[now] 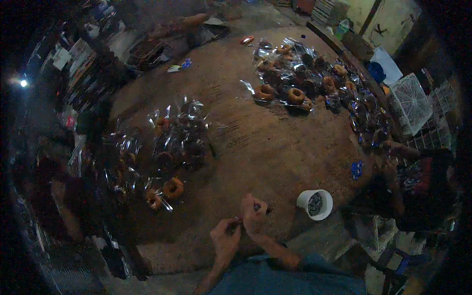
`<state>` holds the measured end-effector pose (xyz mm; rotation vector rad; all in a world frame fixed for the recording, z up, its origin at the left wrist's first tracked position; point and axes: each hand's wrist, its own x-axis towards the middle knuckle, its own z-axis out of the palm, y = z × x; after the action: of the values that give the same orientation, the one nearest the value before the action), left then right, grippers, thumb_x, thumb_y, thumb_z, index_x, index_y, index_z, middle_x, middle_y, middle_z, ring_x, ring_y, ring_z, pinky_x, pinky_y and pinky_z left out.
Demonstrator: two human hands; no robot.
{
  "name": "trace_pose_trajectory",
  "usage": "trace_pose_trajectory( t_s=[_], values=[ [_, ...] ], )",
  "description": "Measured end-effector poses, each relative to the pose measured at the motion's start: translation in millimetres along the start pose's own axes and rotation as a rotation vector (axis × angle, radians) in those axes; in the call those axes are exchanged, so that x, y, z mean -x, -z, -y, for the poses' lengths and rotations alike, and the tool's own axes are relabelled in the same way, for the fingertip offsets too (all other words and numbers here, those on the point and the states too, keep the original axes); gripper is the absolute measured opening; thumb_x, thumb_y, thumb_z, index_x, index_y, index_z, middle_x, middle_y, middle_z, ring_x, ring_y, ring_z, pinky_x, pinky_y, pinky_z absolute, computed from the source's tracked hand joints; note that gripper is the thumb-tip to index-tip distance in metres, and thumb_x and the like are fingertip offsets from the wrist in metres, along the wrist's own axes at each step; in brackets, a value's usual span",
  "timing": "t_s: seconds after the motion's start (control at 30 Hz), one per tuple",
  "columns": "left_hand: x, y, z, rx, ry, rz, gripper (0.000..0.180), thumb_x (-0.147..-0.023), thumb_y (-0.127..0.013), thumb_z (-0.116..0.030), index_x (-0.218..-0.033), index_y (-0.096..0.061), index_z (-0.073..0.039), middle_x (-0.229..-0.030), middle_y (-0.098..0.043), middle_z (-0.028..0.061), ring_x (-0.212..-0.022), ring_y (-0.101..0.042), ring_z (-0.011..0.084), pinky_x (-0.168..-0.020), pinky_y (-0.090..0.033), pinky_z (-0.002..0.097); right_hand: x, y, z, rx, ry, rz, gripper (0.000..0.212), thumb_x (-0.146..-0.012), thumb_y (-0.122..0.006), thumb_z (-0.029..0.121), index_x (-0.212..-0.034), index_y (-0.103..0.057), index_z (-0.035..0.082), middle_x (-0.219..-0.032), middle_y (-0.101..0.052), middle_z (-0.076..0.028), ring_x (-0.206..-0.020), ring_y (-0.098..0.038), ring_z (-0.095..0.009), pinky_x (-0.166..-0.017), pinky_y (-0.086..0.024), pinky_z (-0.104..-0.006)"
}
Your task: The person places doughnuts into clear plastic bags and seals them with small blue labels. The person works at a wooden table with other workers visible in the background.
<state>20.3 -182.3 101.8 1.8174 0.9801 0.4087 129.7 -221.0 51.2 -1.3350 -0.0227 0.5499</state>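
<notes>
Close together over the near part of the brown table (246, 147) are my left hand (226, 237) and my right hand (253, 216). The left fingers are pinched together beside the right hand's fingers. Whatever lies between them is too small and dark to name. My right hand is curled, and a small greyish bit shows in its palm. To its right a white tub (301, 199) lies tipped with its mouth toward me, holding small grey pieces (315, 203). Left of my hands is a brown, ring-shaped doughnut (173, 188) next to clear plastic wrapping.
Piles of ring-shaped pieces in shiny clear plastic cover the left (182, 132) and far right (295, 69) of the table. A blue bundle (357, 169) lies near the right edge. Another person's arm (405, 151) reaches in there; a second person sits at left. A white crate (412, 104) stands beyond.
</notes>
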Motion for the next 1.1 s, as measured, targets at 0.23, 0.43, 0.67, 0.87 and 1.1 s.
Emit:
trace_pose_trajectory(
  t_s=[0.23,0.43,0.67,0.87,1.1],
  values=[
    [-89.9,-38.2,-17.9,0.264,0.597,0.573,0.02,-0.089,-0.068,-0.008,-0.107,-0.07,-0.001,-0.098,-0.073,0.0062,-0.091,-0.069,0.0166,-0.081,-0.054,0.0287,-51.3,59.0,61.0,0.056,0.249,0.062,0.035,-0.105,-0.055,0.015,-0.073,-0.057,0.0,-0.067,-0.06,-0.004,-0.058,-0.054,-0.01,-0.051,-0.041,-0.0253],
    [-238.4,-150.6,-62.8,0.476,0.156,0.862,0.035,-0.095,-0.065,-0.015,-0.127,-0.064,-0.002,-0.117,-0.07,0.0083,-0.109,-0.065,0.0176,-0.091,-0.052,0.034,-36.5,138.5,26.6,-0.35,0.366,0.054,0.019,-0.102,-0.054,0.005,-0.085,-0.061,0.0,-0.067,-0.061,-0.008,-0.056,-0.056,-0.015,-0.051,-0.045,-0.0314],
    [-452.7,-226.7,-77.8,-0.375,-0.744,-0.098,0.049,-0.092,-0.062,-0.012,-0.14,-0.053,-0.005,-0.134,-0.06,0.0213,-0.124,-0.057,0.0405,-0.11,-0.043,0.047,-16.9,210.3,-19.7,-0.385,-0.462,0.255,0.021,-0.103,-0.057,0.022,-0.101,-0.067,0.004,-0.083,-0.064,-0.005,-0.074,-0.059,-0.015,-0.07,-0.05,-0.0304],
    [-501.0,-217.3,-63.1,-0.944,-0.408,0.222,0.054,-0.083,-0.076,-0.036,-0.129,-0.064,-0.01,-0.131,-0.06,0.0198,-0.121,-0.057,0.0396,-0.114,-0.033,0.0593,-16.0,173.9,56.2,0.208,0.046,0.065,0.009,-0.098,-0.067,0.015,-0.102,-0.065,0.007,-0.084,-0.062,-0.003,-0.074,-0.055,-0.01,-0.072,-0.048,-0.0279],
    [-424.5,-176.5,-33.3,-0.367,-0.096,0.549,0.053,-0.074,-0.085,-0.039,-0.108,-0.067,-0.002,-0.092,-0.068,0.0114,-0.089,-0.066,0.0259,-0.079,-0.053,0.0378,-32.8,147.7,79.5,0.39,0.047,0.317,0.016,-0.096,-0.07,0.015,-0.108,-0.07,0.004,-0.097,-0.072,-0.008,-0.089,-0.069,-0.018,-0.08,-0.054,-0.0326]
  ],
)
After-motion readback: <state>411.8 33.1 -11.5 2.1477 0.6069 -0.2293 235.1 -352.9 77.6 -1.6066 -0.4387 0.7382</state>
